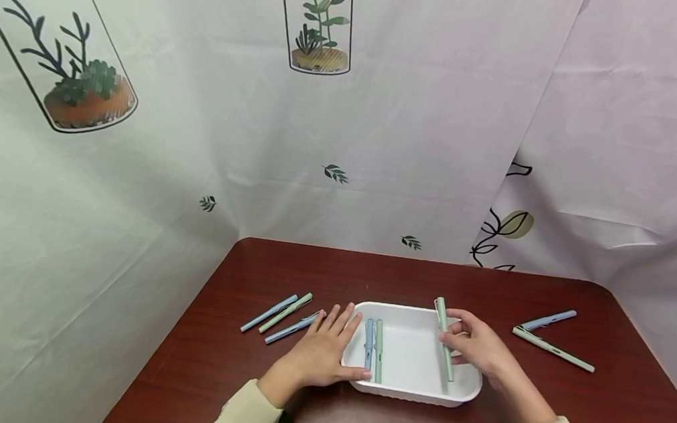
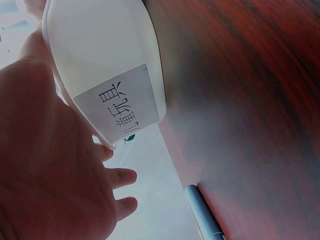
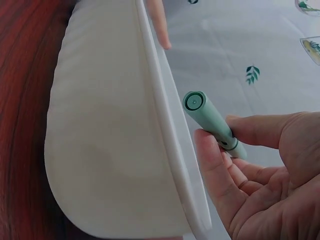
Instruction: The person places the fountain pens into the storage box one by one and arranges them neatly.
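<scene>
My right hand [image 1: 478, 345] pinches a pale green pen [image 1: 441, 314] between thumb and fingers, over the right part of a white tray [image 1: 411, 352]. In the right wrist view the round end of this pen [image 3: 194, 101] faces the camera, just above the rim. My left hand [image 1: 320, 351] rests on the tray's left end with its fingers spread and fairly straight, the thumb at the near left corner. Inside the tray, along its left side, a blue pen [image 1: 369, 342] and a green pen [image 1: 379, 349] lie side by side.
Left of the tray, two blue pens [image 1: 269, 313] and a green pen [image 1: 285, 312] lie on the dark red table [image 1: 204, 361]. To the right lie another blue pen [image 1: 549, 320] and green pen [image 1: 553, 348]. A printed cloth [image 1: 381, 141] hangs behind the table.
</scene>
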Motion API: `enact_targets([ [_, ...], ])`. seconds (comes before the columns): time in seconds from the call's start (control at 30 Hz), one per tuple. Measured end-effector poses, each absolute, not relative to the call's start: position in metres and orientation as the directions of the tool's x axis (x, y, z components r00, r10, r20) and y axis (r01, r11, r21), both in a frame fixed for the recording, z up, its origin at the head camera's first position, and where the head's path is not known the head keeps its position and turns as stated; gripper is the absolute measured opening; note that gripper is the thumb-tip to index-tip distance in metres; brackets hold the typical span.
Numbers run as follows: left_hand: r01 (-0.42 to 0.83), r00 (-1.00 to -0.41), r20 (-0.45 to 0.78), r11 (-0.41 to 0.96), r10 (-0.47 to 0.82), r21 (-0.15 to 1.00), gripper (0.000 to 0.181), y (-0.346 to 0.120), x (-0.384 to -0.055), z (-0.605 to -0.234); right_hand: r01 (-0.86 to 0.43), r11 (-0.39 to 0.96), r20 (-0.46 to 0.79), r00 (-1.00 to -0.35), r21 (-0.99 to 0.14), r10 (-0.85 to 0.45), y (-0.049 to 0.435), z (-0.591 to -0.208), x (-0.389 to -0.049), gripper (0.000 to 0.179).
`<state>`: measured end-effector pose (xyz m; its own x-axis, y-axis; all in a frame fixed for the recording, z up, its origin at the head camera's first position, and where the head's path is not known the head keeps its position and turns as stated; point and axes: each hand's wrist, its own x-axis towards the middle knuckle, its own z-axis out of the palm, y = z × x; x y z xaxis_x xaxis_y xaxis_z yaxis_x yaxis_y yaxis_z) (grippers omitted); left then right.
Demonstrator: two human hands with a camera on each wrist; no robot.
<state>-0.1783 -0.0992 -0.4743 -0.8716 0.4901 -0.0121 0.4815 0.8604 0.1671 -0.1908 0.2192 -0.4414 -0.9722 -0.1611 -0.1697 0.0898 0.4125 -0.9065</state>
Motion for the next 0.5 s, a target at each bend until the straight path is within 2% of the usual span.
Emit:
enact_targets([
  [0.5, 0.487, -0.869, 0.000, 0.857, 0.494, 0.166, 0.106, -0.100, -0.178, -0.475, 0.107, 0.406, -0.183, -0.971, -0.908, -0.154, 0.199, -0.447, -0.195, 0.055],
])
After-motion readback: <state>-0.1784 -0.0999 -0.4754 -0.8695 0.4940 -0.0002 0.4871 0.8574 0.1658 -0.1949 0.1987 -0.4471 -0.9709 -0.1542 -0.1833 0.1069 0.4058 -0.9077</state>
